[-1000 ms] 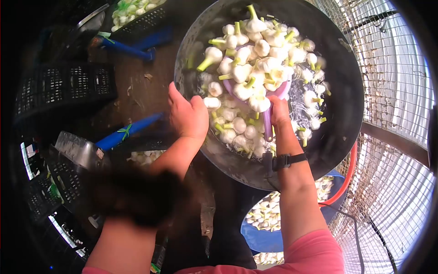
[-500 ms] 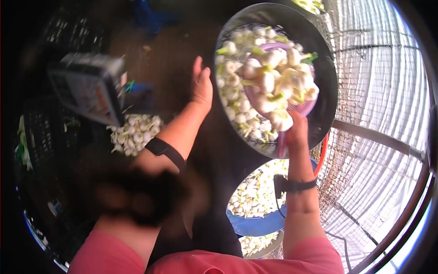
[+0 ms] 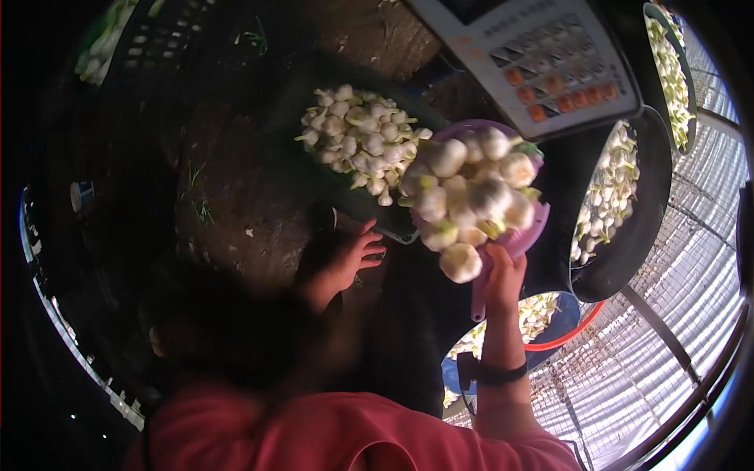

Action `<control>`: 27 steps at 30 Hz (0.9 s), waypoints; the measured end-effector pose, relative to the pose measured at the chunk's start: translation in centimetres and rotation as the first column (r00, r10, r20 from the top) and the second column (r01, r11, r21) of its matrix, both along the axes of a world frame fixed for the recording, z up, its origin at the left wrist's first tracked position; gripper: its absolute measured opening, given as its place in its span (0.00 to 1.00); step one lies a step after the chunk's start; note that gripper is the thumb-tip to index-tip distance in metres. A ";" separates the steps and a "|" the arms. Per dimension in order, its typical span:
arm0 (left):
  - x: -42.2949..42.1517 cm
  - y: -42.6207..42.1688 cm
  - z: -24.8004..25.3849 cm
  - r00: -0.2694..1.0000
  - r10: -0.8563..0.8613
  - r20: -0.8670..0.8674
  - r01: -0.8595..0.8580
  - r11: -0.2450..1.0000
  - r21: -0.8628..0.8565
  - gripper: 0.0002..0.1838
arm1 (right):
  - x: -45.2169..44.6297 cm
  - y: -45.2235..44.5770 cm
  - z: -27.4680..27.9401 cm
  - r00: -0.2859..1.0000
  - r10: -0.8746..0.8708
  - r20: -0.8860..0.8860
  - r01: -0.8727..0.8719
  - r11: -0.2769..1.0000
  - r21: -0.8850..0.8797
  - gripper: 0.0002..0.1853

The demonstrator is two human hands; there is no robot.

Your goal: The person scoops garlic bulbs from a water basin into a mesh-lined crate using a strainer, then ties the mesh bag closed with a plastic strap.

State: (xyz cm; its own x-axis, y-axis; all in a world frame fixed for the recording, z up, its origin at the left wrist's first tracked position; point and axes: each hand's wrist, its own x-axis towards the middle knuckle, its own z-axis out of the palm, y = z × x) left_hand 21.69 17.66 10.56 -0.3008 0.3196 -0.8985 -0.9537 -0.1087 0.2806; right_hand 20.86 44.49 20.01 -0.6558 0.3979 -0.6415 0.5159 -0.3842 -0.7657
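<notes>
My right hand (image 3: 503,271) is closed round the handle of a purple strainer (image 3: 534,231). Garlic bulbs (image 3: 488,198) are heaped in the strainer, with short green stems on some. My left hand (image 3: 353,259) has its fingers spread and holds nothing. It is below a pile of garlic (image 3: 365,137) that lies in a dark container left of the strainer. To the right stands the large dark round tub (image 3: 648,228), with more garlic inside along its left part.
A scale's keypad panel (image 3: 550,67) hangs over the top right. Below the tub is a blue tub (image 3: 561,322) of garlic beside a red ring. Another garlic container (image 3: 671,86) is at the upper right. A black crate (image 3: 165,39) stands upper left. Wire mesh lines the right side.
The view has swung left, away from the large tub. My right hand has carried the loaded strainer out of that tub, close to the garlic pile. My left hand has come down beside the pile.
</notes>
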 end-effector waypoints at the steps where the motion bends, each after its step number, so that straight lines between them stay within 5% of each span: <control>1: -0.1 -0.3 -0.3 0.997 0.077 -0.007 -0.077 0.996 0.043 0.33 | -0.5 -1.6 -2.3 0.998 0.069 0.005 -0.069 0.997 0.041 0.14; 3: -0.8 -0.8 -1.6 0.976 0.215 0.013 -0.215 0.972 0.098 0.33 | -3.1 -6.8 -5.5 0.994 0.016 -0.112 -0.015 1.000 0.012 0.22; 4: -1.4 -1.2 -2.3 0.974 0.228 0.015 -0.228 0.968 0.102 0.33 | -4.2 -8.6 -6.9 0.991 0.103 -0.088 -0.091 0.987 0.132 0.26; 5: -2.0 -1.6 -3.1 0.945 0.326 0.034 -0.327 0.934 0.146 0.32 | -5.3 -9.9 -9.0 0.965 0.235 -0.116 -0.156 0.870 0.468 0.31; 6: -2.5 -1.8 -3.8 0.906 0.420 0.060 -0.423 0.887 0.185 0.30 | -6.6 -11.4 -8.1 0.949 0.299 0.103 -0.289 0.685 0.669 0.35; 8: -3.6 -2.2 -4.8 0.830 0.556 0.035 -0.557 0.831 0.001 0.31 | -8.4 -13.2 -5.9 0.863 0.370 0.344 -0.503 0.572 0.648 0.38; 10: -4.2 -2.8 -4.7 0.778 0.627 0.027 -0.628 0.776 0.054 0.33 | -7.9 -12.9 -7.4 0.859 0.477 0.185 -0.306 0.189 0.933 0.40; 13: -4.1 -2.4 -4.9 0.834 0.551 -0.006 -0.551 0.834 0.032 0.31 | -7.0 -11.7 -6.0 0.803 0.485 0.345 -0.400 0.012 0.916 0.42; 20: -2.4 1.4 -3.2 0.959 0.283 0.000 -0.277 0.939 -0.205 0.25 | -4.2 -4.7 -4.2 0.826 0.496 0.266 -0.323 0.029 0.946 0.40; 22: -2.5 3.6 -2.6 0.977 0.207 -0.046 -0.212 0.943 -0.255 0.24 | -2.6 -1.9 -2.3 0.894 0.432 0.118 -0.214 0.179 0.960 0.40; 25: -4.6 8.9 -1.0 0.981 -0.014 -0.192 -0.037 0.965 -0.260 0.22 | 0.6 3.5 3.1 0.983 0.144 0.117 -0.181 0.611 0.770 0.37; 26: -5.2 11.0 -0.2 0.964 -0.067 -0.257 0.000 0.968 -0.251 0.21 | 2.6 6.3 3.2 0.982 0.180 -0.049 -0.050 0.507 0.860 0.34; 27: -5.9 13.6 0.5 0.931 -0.097 -0.352 0.027 0.979 -0.200 0.21 | 4.2 9.2 4.5 0.994 0.004 -0.107 0.063 0.788 0.612 0.31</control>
State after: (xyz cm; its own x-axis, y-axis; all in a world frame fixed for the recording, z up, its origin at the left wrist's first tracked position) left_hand 15.83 31.26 11.05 -0.5990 0.1837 -0.7794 -0.7883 0.0360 0.6143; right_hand 25.09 53.73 24.51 -0.6831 0.7055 -0.1888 0.4219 0.1702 -0.8905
